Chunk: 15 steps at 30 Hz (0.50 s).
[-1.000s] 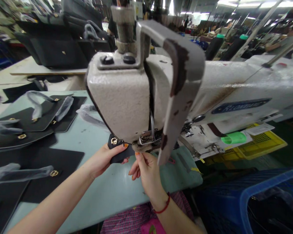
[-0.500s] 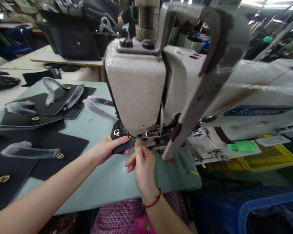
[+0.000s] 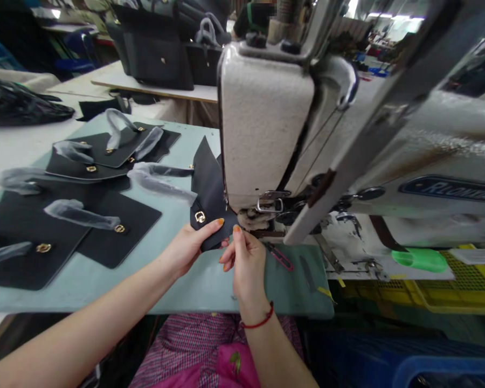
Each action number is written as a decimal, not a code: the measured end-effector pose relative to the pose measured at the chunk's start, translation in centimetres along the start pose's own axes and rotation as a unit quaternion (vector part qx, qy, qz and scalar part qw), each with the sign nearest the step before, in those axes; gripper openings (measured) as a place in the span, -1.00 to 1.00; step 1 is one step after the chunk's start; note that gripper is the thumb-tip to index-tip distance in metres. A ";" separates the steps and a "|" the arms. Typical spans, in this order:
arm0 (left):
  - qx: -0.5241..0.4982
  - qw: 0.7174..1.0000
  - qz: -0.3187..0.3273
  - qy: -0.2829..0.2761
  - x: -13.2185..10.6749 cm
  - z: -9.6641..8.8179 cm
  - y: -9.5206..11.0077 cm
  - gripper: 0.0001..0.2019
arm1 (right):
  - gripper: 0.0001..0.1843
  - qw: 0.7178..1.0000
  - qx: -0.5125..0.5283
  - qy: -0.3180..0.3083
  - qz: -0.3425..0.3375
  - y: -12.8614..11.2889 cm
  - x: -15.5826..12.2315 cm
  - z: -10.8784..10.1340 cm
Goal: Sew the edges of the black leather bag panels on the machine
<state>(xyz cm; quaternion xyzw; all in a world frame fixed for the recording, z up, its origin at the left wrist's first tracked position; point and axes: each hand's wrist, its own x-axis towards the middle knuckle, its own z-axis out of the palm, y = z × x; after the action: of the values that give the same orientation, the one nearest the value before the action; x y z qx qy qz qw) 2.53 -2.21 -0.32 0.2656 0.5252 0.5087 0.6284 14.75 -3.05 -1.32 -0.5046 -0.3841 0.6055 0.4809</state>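
Fingers of left hand [image 3: 189, 245] and right hand [image 3: 246, 264] pinched on black leather piece [image 3: 210, 210].

- My left hand [image 3: 186, 249] and forearm are bare, with no sleeve and orange polish on the nails.
- My right hand [image 3: 246, 267] has the same orange nails.
- A thin red cord bracelet [image 3: 258, 322] circles my right wrist.
- Pink checked clothing [image 3: 210, 350] covers my lap.

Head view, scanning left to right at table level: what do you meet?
Stack of flat black panels with gold rings → left hand pinching the black piece → right hand at its edge → sewing machine head → green plastic part → yellow tray.
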 end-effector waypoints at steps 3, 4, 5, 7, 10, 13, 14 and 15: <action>-0.030 0.999 0.019 0.033 -0.9 0.8 -0.6 -0.73 | -0.42 1.000 0.000 -0.008 -0.005 -0.1 0.0 -0.4; -0.041 0.998 0.026 0.051 -1.2 1.1 -0.8 -0.73 | -0.42 1.000 0.000 -0.013 -0.005 -0.1 0.0 -0.5; -0.052 0.996 0.031 0.072 -1.6 1.5 -1.1 -0.73 | -0.42 1.000 0.000 -0.019 -0.003 -0.2 0.0 -0.7; -0.078 0.990 0.040 0.113 -2.3 2.3 -1.8 -0.71 | -0.42 1.000 -0.002 -0.028 0.003 -0.3 -0.1 -1.1; -0.122 0.978 0.057 0.158 -3.3 3.9 -3.2 -0.67 | -0.40 0.999 -0.017 -0.030 0.000 -0.6 -0.1 -1.8; -0.140 0.968 0.069 0.198 -4.0 5.7 -4.8 -0.64 | -0.39 0.998 -0.041 -0.045 -0.016 -0.8 0.0 -2.7; -0.138 0.965 0.073 0.209 -4.2 6.3 -5.3 -0.63 | -0.40 0.997 -0.050 -0.051 -0.021 -0.9 0.0 -3.1; -0.135 0.963 0.077 0.219 -4.4 6.9 -5.7 -0.61 | -0.40 0.996 -0.062 -0.055 -0.027 -1.0 0.1 -3.5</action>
<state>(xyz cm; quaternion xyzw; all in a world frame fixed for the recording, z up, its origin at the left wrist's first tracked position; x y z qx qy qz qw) 11.30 -6.84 -1.42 0.1005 0.5544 0.6672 0.4873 18.36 -2.77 -1.04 -0.4889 -0.4603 0.5941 0.4430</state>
